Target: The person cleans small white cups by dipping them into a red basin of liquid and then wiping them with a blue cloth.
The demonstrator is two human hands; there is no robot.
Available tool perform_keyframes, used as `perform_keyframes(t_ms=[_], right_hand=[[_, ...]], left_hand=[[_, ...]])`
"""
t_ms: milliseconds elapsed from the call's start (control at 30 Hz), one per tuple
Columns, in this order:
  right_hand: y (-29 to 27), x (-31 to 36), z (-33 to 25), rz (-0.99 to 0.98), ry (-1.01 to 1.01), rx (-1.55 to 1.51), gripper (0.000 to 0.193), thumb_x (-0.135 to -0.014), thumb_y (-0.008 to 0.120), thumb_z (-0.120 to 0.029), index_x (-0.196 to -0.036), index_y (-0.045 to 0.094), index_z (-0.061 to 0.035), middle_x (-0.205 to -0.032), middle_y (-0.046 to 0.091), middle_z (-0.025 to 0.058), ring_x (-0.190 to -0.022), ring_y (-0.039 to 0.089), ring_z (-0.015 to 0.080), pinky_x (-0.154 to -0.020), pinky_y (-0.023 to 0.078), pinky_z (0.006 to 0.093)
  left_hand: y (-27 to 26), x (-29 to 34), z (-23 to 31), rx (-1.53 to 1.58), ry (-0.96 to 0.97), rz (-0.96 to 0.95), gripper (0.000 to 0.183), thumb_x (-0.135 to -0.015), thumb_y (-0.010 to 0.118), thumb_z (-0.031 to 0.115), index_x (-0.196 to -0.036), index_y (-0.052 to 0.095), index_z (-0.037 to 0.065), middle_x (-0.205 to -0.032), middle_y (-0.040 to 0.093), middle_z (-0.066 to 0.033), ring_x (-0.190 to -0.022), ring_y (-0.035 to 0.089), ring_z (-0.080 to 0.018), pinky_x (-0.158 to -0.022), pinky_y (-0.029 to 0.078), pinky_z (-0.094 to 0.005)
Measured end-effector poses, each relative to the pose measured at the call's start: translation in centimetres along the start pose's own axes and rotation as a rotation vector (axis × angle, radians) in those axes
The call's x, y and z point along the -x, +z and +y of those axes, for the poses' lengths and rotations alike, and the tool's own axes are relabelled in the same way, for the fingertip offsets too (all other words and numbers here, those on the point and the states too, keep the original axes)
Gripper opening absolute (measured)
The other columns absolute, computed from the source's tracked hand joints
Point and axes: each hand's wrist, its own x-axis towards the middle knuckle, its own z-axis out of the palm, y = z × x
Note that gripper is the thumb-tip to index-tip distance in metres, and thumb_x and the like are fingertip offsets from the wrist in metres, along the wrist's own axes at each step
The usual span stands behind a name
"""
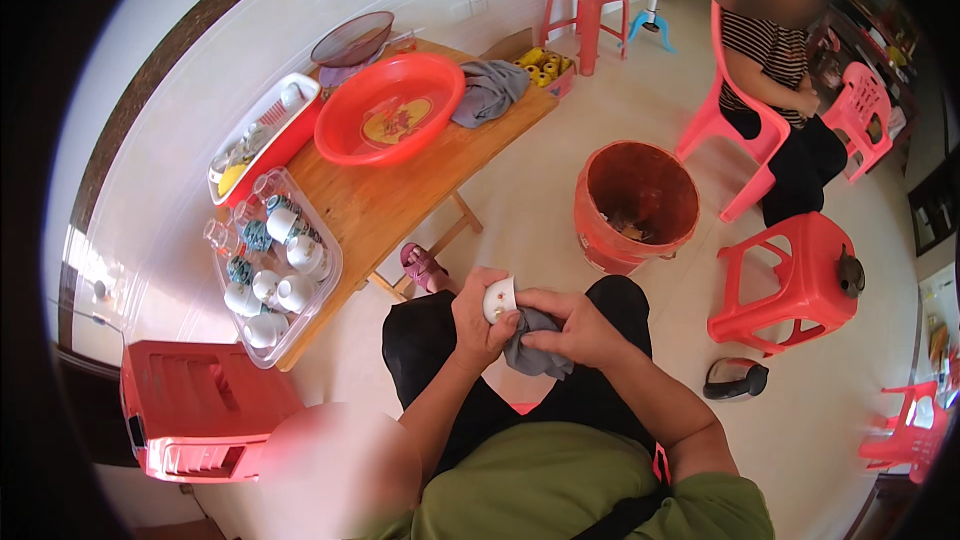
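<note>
Above my lap, my left hand [476,325] is closed round a small white cup [499,298] with a little flower pattern. My right hand [575,328] grips a grey cloth [536,347], which hangs below the cup and presses against its lower side. Part of the cup is hidden behind my fingers. On the wooden table to my left, a clear plastic tray [340,285] carries several white cups, patterned cups and glasses. A second grey cloth [490,93] lies crumpled at the table's far right corner.
A red basin [338,142] and a red-and-white container [222,152] share the wooden table [375,210]. Ahead stands a red bucket [612,258] with scraps inside. To the right are a red stool [785,280] and a kettle [735,378]. A person [765,70] sits on a pink chair.
</note>
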Motion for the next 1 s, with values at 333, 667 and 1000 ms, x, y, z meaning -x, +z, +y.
perform_keyframes(t_ms=[333, 667, 1000], right_hand=[[0.5, 1.0, 6.5, 0.301, -0.479, 0.718, 0.027, -0.075, 0.062, 0.0, -0.102, 0.059, -0.0008, -0.088, 0.062, 0.0163, -0.073, 0.062, 0.0346, -0.065, 0.051, 0.0355], [1.5, 1.7, 4.0, 0.305, -0.219, 0.513, 0.024, -0.079, 0.061, -0.001, -0.102, 0.056, 0.0022, -0.08, 0.059, 0.0113, -0.066, 0.059, 0.0211, -0.064, 0.047, 0.0285], [-0.3, 1.3, 5.3, 0.224, -0.099, 0.315, 0.029, -0.077, 0.063, 0.0, -0.104, 0.055, 0.0009, -0.086, 0.06, 0.0088, -0.072, 0.058, 0.0141, -0.068, 0.046, 0.0256]], left_hand=[[3.5, 2.1, -1.4, 0.295, -0.478, 0.008, 0.029, -0.092, 0.047, 0.028, -0.097, 0.055, 0.0, -0.078, 0.052, -0.0034, -0.072, 0.048, -0.0118, -0.066, 0.041, -0.0264], [0.3, 0.5, -0.7, -0.013, -0.234, -0.35, 0.031, -0.093, 0.045, 0.032, -0.103, 0.053, 0.004, -0.083, 0.058, -0.0127, -0.076, 0.059, -0.0269, -0.068, 0.045, -0.0335], [1.3, 0.3, 0.4, -0.086, -0.365, -0.144, 0.032, -0.095, 0.04, 0.032, -0.089, 0.053, 0.003, -0.075, 0.051, -0.0108, -0.07, 0.05, -0.0197, -0.068, 0.042, -0.0293]])
